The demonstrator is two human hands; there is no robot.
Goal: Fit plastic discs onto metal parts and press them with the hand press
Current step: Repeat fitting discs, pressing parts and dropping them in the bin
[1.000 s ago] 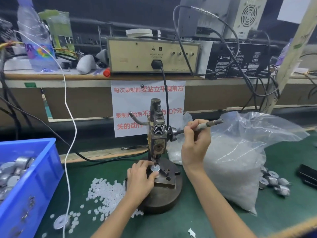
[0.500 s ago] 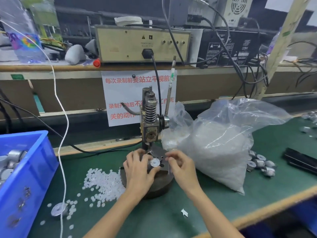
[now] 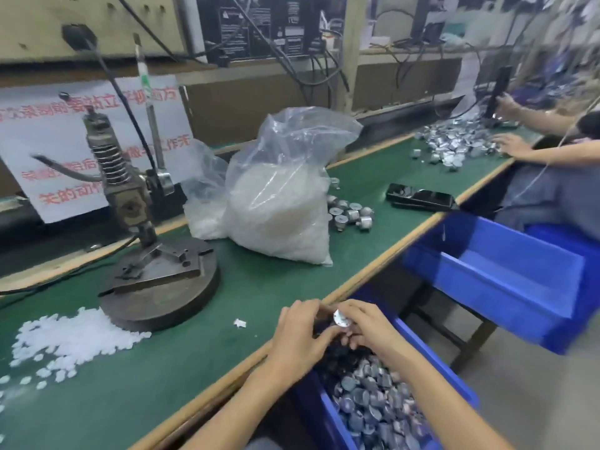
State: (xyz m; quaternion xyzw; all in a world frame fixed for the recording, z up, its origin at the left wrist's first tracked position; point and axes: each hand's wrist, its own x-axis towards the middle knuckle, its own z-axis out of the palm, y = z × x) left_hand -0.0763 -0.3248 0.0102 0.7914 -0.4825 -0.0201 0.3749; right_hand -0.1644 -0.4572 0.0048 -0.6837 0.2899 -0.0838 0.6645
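Both my hands are at the table's front edge, over a blue bin [image 3: 451,381] full of metal parts. My right hand [image 3: 367,326] pinches a small metal part with a white disc [image 3: 340,318] on it. My left hand [image 3: 303,336] is curled right beside it, fingertips touching the same part. The hand press [image 3: 143,222] stands on its round base to the left with its lever upright and nothing on its anvil. Loose white plastic discs [image 3: 71,339] lie in a heap left of the base.
A big clear bag of discs [image 3: 279,206] stands behind the press, with a few metal parts [image 3: 350,216] beside it. A black case [image 3: 418,198] lies further right. Another person works at a pile of parts at far right. A second blue bin [image 3: 506,280] hangs off the table edge.
My view swung right. Both hands left the press base and came to the front edge over the blue bin, carrying the pressed part away. The anvil is now bare.
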